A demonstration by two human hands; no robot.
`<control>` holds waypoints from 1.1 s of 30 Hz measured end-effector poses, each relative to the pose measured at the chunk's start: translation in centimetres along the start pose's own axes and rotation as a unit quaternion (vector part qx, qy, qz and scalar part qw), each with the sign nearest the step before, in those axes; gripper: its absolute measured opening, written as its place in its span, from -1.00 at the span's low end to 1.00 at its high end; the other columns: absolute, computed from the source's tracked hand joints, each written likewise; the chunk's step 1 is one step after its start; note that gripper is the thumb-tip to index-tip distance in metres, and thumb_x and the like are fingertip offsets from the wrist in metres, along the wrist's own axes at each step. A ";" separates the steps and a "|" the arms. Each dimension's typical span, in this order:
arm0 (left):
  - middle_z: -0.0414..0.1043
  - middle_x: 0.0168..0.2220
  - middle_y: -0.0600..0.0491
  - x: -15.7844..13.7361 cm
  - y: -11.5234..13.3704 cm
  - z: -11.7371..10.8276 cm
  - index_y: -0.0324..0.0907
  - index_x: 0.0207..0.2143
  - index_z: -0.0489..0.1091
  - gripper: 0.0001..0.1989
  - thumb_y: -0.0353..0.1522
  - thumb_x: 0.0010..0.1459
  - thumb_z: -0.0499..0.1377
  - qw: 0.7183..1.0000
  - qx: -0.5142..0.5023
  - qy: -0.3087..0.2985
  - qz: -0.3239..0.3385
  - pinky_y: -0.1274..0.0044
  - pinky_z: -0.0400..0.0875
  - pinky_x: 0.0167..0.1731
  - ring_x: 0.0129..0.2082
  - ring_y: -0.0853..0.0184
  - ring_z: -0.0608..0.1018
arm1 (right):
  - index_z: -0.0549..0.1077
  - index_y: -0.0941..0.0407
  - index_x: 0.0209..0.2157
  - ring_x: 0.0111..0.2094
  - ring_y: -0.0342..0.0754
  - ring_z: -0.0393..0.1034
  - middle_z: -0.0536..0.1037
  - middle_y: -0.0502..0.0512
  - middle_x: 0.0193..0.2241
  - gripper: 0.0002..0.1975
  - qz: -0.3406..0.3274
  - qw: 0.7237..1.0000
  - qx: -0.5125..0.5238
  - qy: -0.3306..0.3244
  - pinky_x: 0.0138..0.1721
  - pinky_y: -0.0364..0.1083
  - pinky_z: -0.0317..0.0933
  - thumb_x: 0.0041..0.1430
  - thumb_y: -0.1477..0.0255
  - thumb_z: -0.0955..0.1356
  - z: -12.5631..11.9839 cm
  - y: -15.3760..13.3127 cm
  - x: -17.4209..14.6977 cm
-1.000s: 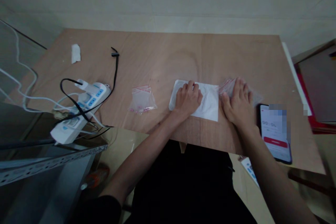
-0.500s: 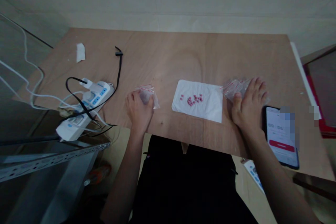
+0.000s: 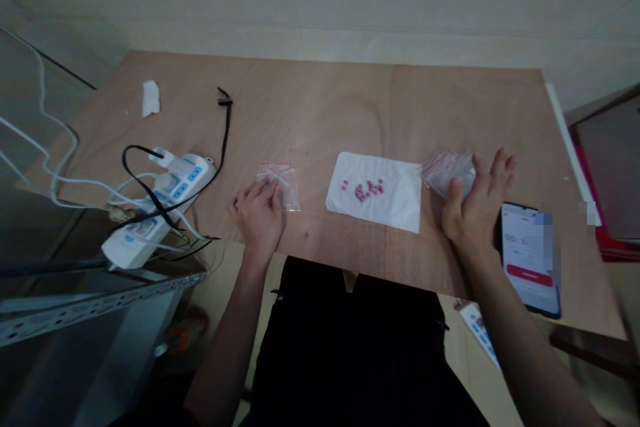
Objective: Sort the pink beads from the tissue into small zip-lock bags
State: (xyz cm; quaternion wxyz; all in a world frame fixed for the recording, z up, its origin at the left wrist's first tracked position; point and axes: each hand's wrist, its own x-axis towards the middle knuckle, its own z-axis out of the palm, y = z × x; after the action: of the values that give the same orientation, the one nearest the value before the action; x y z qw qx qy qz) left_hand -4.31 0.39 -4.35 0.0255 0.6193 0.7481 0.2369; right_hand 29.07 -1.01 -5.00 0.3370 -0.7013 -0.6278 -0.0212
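Note:
A small clear zip bag (image 3: 289,195) with red lines along its top lies flat on the table. My left hand (image 3: 259,219) rests at its left edge, fingers loosely bent and apart, fingertips over the bag's corner. On the right, several clear zip bags (image 3: 445,172) lie in a loose heap. My right hand (image 3: 473,207) is beside that heap, palm turned partly up and fingers spread, holding nothing. Between my hands, small pinkish-red pieces (image 3: 369,191), too small to name, are scattered on a white sheet (image 3: 400,210).
A white power strip (image 3: 160,213) with tangled cables stands at the table's left edge. A phone (image 3: 530,260) lies to the right of my right hand. A white scrap (image 3: 151,99) sits at the back left. Another power strip (image 3: 479,332) shows below the table's front edge.
My left hand has drawn back slightly to the left, uncovering more of the zip bag. My right hand has lifted off the heap of bags and tilted to the right.

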 end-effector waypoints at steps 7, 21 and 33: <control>0.62 -0.23 -0.01 0.2 1.0 -2.5 -0.13 -0.28 0.58 -0.75 -0.23 0.25 0.13 0.965 -0.233 0.108 0.047 0.31 0.36 -0.02 -0.15 0.21 0.58 | 0.23 0.01 0.23 0.39 0.29 -0.16 0.06 0.22 0.36 -0.55 -0.054 0.993 0.101 0.039 0.30 0.41 -0.19 0.33 0.38 0.23 -1.6 -4.9 -0.2; 0.43 -0.49 0.11 -1.7 8.2 -2.6 -0.16 -0.47 0.41 -0.67 -0.12 0.21 0.16 0.867 -0.489 0.050 -0.086 0.58 0.36 -0.36 -0.44 0.42 0.45 | 0.56 0.10 -0.33 -0.47 -0.15 0.45 0.61 0.00 -0.45 -0.94 0.015 0.924 0.369 -0.098 -0.39 -0.12 0.39 0.14 0.43 0.42 -1.7 -13.7 -0.5; 0.61 -0.39 0.06 -2.4 9.9 -3.6 -0.15 -0.38 0.57 -0.89 -0.30 0.06 0.31 0.777 -0.596 -0.186 -0.086 0.55 0.51 -0.28 -0.37 0.38 0.61 | 0.49 0.11 -0.15 -0.32 -0.08 0.51 0.63 0.08 -0.28 -0.81 -0.136 0.954 0.264 -0.050 -0.29 -0.07 0.43 0.17 0.52 0.39 -2.6 -13.3 -1.7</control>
State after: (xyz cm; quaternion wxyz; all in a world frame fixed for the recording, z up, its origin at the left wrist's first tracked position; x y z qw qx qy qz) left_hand 4.10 -1.82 2.06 0.5485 0.4454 0.4883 0.5121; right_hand 17.89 -3.98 2.18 0.4724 -0.4953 -0.7166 0.1344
